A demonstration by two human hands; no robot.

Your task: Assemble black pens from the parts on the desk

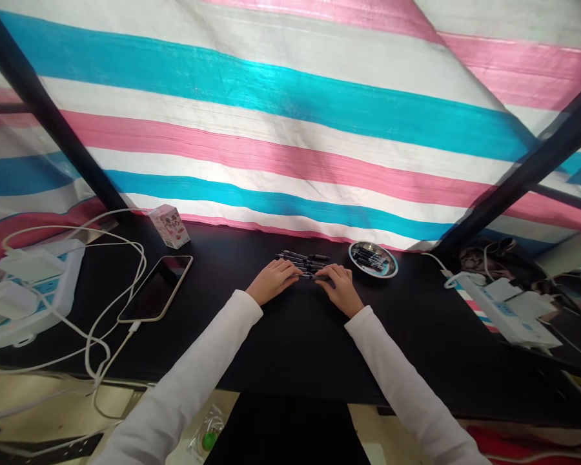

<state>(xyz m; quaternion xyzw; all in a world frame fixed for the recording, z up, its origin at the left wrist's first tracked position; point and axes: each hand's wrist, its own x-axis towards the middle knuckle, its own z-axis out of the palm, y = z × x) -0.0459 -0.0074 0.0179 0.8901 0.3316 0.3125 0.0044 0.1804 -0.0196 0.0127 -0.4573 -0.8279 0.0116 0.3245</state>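
My left hand (pixel 272 281) and my right hand (pixel 337 289) rest close together at the middle of the black table (pixel 300 349). Their fingertips meet on a short black marker pen (pixel 308 276) lying crosswise between them, and both seem to pinch it. Just behind my fingers lies a loose pile of several black pens (pixel 303 261). To the right of my right hand stands a round metal dish (pixel 372 259) holding several more black pens.
A smartphone (pixel 155 288) lies left of my hands, its charging cable looping to a white power strip (pixel 29 290). A small printed box (pixel 169 227) stands at the back. Another power strip (pixel 501 307) sits at right. A striped tarpaulin (pixel 271 110) hangs behind the table.
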